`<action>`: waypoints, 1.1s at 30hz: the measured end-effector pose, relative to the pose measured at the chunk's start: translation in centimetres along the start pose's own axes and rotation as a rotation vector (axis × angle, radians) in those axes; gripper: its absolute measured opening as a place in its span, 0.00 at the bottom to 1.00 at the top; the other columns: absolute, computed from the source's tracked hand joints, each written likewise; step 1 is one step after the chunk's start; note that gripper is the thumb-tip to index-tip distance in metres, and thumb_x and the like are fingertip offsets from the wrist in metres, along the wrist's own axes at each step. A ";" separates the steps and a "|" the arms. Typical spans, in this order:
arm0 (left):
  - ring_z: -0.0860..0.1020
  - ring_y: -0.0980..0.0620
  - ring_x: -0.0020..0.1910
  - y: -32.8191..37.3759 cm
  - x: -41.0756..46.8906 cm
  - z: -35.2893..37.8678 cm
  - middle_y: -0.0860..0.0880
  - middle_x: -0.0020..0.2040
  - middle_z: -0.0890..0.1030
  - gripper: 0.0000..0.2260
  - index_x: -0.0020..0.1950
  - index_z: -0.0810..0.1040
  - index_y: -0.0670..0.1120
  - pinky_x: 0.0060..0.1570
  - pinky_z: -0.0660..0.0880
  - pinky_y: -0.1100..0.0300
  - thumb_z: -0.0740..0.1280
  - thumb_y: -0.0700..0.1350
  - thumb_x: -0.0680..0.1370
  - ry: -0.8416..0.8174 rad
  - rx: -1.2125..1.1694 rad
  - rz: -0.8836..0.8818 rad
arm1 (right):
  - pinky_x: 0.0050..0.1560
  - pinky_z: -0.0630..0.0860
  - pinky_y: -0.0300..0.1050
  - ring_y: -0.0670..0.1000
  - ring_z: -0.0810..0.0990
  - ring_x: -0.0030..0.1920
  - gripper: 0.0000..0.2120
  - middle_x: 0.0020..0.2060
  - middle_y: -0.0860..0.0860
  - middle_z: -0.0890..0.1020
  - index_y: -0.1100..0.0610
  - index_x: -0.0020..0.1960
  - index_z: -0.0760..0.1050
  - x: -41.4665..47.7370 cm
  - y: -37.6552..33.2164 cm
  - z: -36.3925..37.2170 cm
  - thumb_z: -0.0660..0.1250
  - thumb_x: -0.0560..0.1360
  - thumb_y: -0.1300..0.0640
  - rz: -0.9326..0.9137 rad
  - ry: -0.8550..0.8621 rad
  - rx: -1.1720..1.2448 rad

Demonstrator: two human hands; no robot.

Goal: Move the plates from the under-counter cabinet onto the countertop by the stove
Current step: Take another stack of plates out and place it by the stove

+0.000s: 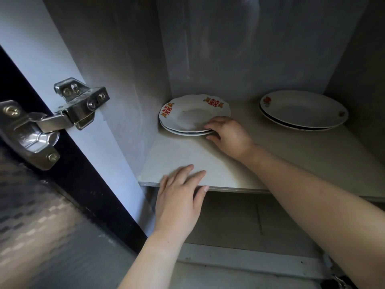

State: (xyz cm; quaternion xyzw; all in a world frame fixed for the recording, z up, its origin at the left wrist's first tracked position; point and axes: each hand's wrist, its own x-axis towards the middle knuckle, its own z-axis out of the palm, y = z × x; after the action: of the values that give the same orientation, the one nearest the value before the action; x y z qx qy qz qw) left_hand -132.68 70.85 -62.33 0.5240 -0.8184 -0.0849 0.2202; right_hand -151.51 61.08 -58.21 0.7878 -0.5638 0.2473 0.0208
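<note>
a shiny metal hinge [68, 113] with visible screws sits at left, joined to a dark open door [16, 84].

Pale shelf [281, 159] inside a dim grey cabinet [229, 259]. Behind the shelf, streaked back panel [239, 49]. Left of the shelf, left side panel [129, 80] bearing a steel hinge [68, 113]; further left, dark door [87, 195] standing open. Below the shelf, shadowed lower compartment [239, 217]. Right of the shelf, right side panel [358, 59] in shade. Light strongest left of the shelf.
</note>
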 end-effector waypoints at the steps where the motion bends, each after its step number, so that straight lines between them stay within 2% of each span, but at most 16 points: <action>1: 0.61 0.57 0.70 0.0 0.0 0.0 0.56 0.70 0.68 0.17 0.67 0.70 0.58 0.70 0.51 0.55 0.55 0.56 0.79 0.002 -0.003 0.001 | 0.56 0.71 0.53 0.60 0.77 0.55 0.12 0.54 0.59 0.80 0.63 0.56 0.78 0.0 0.0 0.0 0.67 0.74 0.62 -0.013 0.003 -0.003; 11: 0.67 0.53 0.67 0.0 0.3 0.1 0.54 0.67 0.72 0.15 0.65 0.74 0.56 0.67 0.60 0.52 0.60 0.53 0.78 0.033 -0.019 0.000 | 0.54 0.72 0.54 0.60 0.77 0.55 0.11 0.53 0.60 0.81 0.64 0.55 0.78 -0.3 0.2 0.3 0.63 0.76 0.61 -0.063 0.035 -0.048; 18: 0.67 0.53 0.66 -0.2 0.5 0.2 0.54 0.67 0.72 0.15 0.64 0.74 0.56 0.66 0.60 0.55 0.60 0.54 0.78 0.045 -0.002 0.002 | 0.54 0.72 0.55 0.60 0.77 0.55 0.11 0.54 0.59 0.81 0.63 0.56 0.78 -1.4 0.4 0.0 0.63 0.77 0.61 -0.103 0.072 -0.047; 23: 0.65 0.54 0.68 0.2 0.5 -0.3 0.54 0.69 0.70 0.16 0.66 0.73 0.56 0.67 0.58 0.57 0.59 0.54 0.78 -0.001 0.005 -0.004 | 0.51 0.77 0.54 0.61 0.80 0.51 0.09 0.49 0.61 0.82 0.64 0.53 0.80 -3.7 0.3 -1.0 0.67 0.74 0.64 -0.162 0.121 -0.021; 27: 0.66 0.53 0.67 0.6 0.3 -1.0 0.54 0.69 0.70 0.16 0.64 0.74 0.56 0.64 0.64 0.57 0.59 0.55 0.78 -0.012 -0.044 -0.074 | 0.50 0.78 0.52 0.60 0.82 0.48 0.10 0.47 0.59 0.83 0.63 0.52 0.80 -6.0 0.6 -2.2 0.70 0.71 0.64 -0.197 0.133 -0.003; 33: 0.70 0.53 0.63 1.1 -0.2 -2.2 0.53 0.65 0.72 0.16 0.65 0.73 0.53 0.58 0.71 0.55 0.59 0.54 0.78 0.060 -0.214 -0.214 | 0.52 0.78 0.51 0.57 0.82 0.49 0.10 0.47 0.57 0.83 0.61 0.52 0.81 -10.0 0.8 -3.3 0.72 0.71 0.63 -0.174 0.166 0.035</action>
State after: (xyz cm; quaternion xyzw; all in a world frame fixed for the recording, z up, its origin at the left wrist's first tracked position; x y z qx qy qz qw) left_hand -132.51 71.65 -60.05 0.5840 -0.7373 -0.1789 0.2886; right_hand -155.91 70.60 -59.64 0.8109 -0.4851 0.3186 0.0752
